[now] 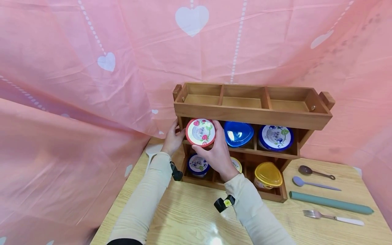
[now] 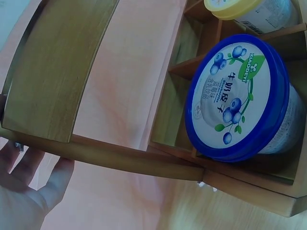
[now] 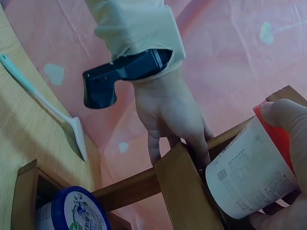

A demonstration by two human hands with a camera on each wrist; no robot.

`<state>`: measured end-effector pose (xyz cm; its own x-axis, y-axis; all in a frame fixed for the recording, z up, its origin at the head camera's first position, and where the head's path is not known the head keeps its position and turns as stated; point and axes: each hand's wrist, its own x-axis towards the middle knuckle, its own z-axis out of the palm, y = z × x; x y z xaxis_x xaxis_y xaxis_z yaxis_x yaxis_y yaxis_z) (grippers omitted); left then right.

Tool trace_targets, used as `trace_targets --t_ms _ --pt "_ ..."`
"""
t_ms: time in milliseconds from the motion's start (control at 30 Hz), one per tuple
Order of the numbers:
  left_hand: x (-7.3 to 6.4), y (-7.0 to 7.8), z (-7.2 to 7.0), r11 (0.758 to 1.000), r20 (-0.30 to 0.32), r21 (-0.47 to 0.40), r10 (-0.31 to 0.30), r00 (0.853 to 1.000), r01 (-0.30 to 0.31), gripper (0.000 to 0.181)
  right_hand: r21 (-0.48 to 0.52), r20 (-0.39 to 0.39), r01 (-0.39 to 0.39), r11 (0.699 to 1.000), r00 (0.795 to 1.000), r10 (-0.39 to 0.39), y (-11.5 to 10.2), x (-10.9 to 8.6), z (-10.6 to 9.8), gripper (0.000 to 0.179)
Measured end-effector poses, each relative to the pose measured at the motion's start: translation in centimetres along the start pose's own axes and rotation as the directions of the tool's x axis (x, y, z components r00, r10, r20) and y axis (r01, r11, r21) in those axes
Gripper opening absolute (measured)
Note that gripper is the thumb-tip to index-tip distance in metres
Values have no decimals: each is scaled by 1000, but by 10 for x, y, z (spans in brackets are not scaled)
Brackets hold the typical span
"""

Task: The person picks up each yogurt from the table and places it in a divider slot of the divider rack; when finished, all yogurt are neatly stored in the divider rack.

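My right hand (image 1: 217, 154) grips a round tub with a red lid and strawberry print (image 1: 200, 132) at the upper-left opening of a wooden rack (image 1: 251, 114). The tub is tilted, its lid facing me; its white side shows in the right wrist view. My left hand (image 1: 173, 139) holds the rack's left side, fingers around the side piece. On the same tier are a blue-lidded container (image 1: 239, 134) and a blueberry tub (image 1: 276, 138). Below stand another blueberry tub (image 2: 230, 100), a yellow-rimmed tub (image 1: 236, 165) partly behind my right hand, and a yellow-lidded container (image 1: 268, 175).
The rack's top tray (image 1: 242, 102) has three bare compartments. Right of the rack lie a brown spoon (image 1: 316, 172), a lavender spoon (image 1: 315, 184), a green rod (image 1: 330, 202) and a fork (image 1: 332, 217). A white spatula (image 1: 152, 151) lies at left. Pink cloth hangs behind.
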<state>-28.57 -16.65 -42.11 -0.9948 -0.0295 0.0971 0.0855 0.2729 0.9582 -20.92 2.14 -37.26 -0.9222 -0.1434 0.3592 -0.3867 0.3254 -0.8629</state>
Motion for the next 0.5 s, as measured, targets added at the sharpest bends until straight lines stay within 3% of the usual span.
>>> trace_targets --t_ms 500 --pt "1 -1 -1 1000 3 4 14 1000 -14 60 -32 -19 -37 999 999 36 7 19 8 97"
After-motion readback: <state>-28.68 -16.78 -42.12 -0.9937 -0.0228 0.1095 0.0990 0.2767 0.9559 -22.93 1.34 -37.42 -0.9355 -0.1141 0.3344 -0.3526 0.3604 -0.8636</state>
